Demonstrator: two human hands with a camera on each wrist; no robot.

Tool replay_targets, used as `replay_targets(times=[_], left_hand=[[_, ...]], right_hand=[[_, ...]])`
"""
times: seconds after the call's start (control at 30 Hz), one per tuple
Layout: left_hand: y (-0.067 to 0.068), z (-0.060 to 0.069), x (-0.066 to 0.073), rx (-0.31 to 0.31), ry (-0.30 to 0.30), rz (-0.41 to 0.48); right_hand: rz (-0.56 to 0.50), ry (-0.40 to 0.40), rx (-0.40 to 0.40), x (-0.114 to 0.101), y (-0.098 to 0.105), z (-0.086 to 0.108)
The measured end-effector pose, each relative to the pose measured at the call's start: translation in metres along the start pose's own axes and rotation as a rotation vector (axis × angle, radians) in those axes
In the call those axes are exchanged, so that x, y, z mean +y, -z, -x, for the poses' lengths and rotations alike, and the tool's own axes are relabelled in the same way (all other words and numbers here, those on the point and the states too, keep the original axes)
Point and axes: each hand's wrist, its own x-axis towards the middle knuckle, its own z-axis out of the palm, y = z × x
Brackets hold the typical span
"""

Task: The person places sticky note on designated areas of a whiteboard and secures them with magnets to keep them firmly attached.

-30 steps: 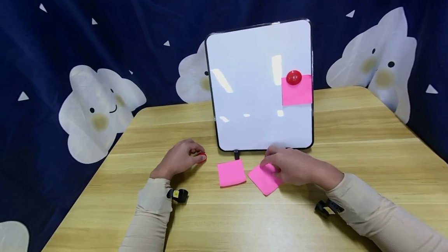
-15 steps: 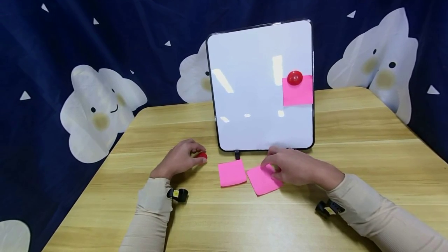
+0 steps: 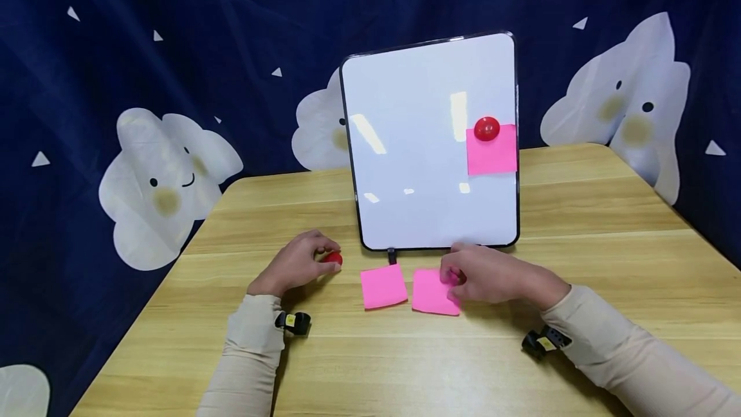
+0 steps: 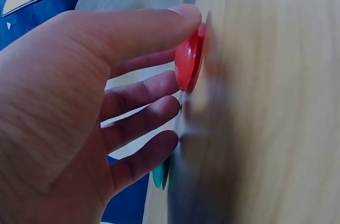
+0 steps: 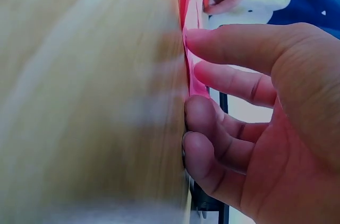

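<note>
On the left of the table, my left hand [image 3: 294, 264] pinches a round red magnet [image 3: 334, 259] between thumb and forefinger; the magnet [image 4: 187, 63] rests on the tabletop in the left wrist view. My right hand [image 3: 492, 273] pinches the right side of a pink sticky note [image 3: 431, 295] lying below the whiteboard [image 3: 411, 147]. Part of this note is hidden under the fingers. A second pink sticky note [image 3: 384, 287] lies flat to its left, a narrow gap apart.
Another pink sticky note [image 3: 492, 158] hangs on the board's right side under a red magnet [image 3: 487, 129]. Behind the left hand's fingers, a green disc-shaped thing [image 4: 159, 175] sits on the table. A dark blue curtain [image 3: 260, 5] with clouds stands behind the wooden table [image 3: 370, 365].
The sticky note at my right hand has turned from a diamond slant to nearly square with the board. My right hand has shifted slightly right. My left hand stays on its magnet.
</note>
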Motion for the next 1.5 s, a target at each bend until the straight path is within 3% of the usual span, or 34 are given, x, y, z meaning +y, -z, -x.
replay_targets(times=[0.73, 1.2, 1.5], left_hand=[[0.0000, 0.0004, 0.0025, -0.019, 0.034, 0.016], [0.0002, 0.0006, 0.0030, -0.021, 0.021, 0.014], [-0.0015, -0.0004, 0.0023, -0.018, 0.009, 0.023]], right_hand=[[-0.037, 0.032, 0.022, 0.0039, 0.0016, -0.0007], [-0.074, 0.070, 0.086, 0.0071, 0.0018, -0.0020], [-0.079, 0.055, 0.138, 0.0065, 0.0024, -0.0029]])
